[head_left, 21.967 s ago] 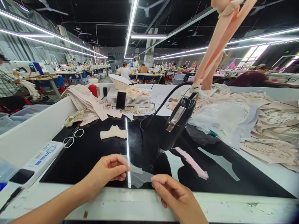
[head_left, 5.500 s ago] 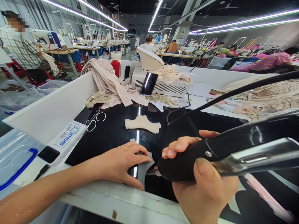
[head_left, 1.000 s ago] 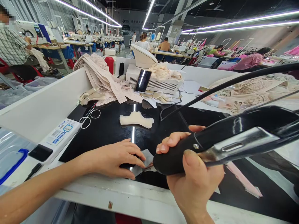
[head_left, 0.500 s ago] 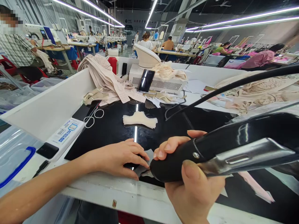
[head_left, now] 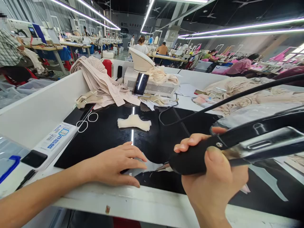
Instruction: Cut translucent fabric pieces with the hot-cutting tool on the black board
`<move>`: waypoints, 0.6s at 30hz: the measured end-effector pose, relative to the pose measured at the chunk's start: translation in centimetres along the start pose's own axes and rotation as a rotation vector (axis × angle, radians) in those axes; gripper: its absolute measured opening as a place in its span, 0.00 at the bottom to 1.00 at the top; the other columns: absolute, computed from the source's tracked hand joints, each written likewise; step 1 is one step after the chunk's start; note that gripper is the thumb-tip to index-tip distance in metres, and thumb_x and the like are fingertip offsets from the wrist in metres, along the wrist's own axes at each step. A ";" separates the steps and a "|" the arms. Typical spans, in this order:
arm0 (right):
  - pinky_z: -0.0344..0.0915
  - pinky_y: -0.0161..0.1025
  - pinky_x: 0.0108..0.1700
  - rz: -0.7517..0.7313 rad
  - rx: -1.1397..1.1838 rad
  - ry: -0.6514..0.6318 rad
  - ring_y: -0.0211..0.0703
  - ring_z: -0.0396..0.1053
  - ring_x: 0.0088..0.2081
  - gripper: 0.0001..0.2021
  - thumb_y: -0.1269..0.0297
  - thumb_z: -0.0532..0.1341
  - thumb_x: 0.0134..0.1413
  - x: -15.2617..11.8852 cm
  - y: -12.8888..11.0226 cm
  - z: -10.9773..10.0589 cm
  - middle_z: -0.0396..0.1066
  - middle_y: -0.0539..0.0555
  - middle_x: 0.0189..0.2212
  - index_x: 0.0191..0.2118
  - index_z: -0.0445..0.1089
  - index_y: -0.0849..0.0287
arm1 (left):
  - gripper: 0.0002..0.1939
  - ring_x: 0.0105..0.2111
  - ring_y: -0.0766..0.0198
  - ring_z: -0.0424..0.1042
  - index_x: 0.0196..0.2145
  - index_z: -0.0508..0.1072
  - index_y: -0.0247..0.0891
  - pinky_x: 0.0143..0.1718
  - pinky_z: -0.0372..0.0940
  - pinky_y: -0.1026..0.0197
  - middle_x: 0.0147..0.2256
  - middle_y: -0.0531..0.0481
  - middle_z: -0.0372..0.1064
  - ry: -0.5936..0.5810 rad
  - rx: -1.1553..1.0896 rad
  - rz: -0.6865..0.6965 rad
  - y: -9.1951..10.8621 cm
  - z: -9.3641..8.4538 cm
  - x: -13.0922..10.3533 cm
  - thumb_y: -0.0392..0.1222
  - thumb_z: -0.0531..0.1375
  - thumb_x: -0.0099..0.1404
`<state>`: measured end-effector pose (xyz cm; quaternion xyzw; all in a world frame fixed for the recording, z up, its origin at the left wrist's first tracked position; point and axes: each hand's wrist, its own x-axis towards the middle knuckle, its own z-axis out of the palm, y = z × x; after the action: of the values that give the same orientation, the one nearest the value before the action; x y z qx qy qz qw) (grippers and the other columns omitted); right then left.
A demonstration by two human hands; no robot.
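My left hand lies with fingers spread on a thin pale piece at the front of the black work surface. In my right hand is a black corded tool with a metal lever, its thumb and fingers wrapped round the body. The tool's narrow metal tip points left and touches or nearly touches the pale piece. Beyond my hands a stack of cream fabric lies flat.
Beige fabric strips, a propped phone and a white machine stand at the back. A white box and white loops lie left. The black cable arcs across the right. People sit at tables beyond.
My right hand has moved right with the tool, away from my left hand, and more of the pale piece shows between them. The camera view has shifted slightly right.
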<state>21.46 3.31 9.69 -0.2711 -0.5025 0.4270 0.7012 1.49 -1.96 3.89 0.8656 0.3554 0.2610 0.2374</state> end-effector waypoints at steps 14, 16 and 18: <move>0.72 0.38 0.28 -0.019 0.034 -0.033 0.38 0.71 0.25 0.17 0.62 0.70 0.51 -0.8 1.1 -0.3 0.73 0.44 0.28 0.46 0.69 0.52 | 0.22 0.58 0.50 0.68 0.58 0.72 0.44 0.68 0.48 0.40 0.58 0.43 0.70 -0.065 0.079 -0.026 -0.1 1.1 -0.3 0.48 0.66 0.68; 0.72 0.39 0.29 -0.009 0.008 -0.030 0.39 0.71 0.25 0.16 0.63 0.70 0.52 -0.8 1.1 -0.3 0.73 0.45 0.28 0.46 0.69 0.52 | 0.22 0.57 0.51 0.68 0.58 0.72 0.44 0.68 0.48 0.41 0.58 0.44 0.70 -0.058 0.085 -0.028 -0.1 1.1 -0.3 0.47 0.66 0.68; 0.72 0.40 0.29 0.008 -0.005 -0.028 0.39 0.71 0.25 0.16 0.64 0.69 0.52 -0.8 1.1 -0.3 0.73 0.45 0.28 0.46 0.69 0.52 | 0.22 0.57 0.52 0.69 0.58 0.72 0.44 0.68 0.49 0.42 0.57 0.45 0.70 -0.055 0.092 -0.029 0.0 1.1 -0.3 0.47 0.66 0.68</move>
<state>21.32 3.17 8.37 -0.2687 -0.5124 0.4321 0.6917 2.02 -2.39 2.96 0.8771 0.3730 0.2172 0.2108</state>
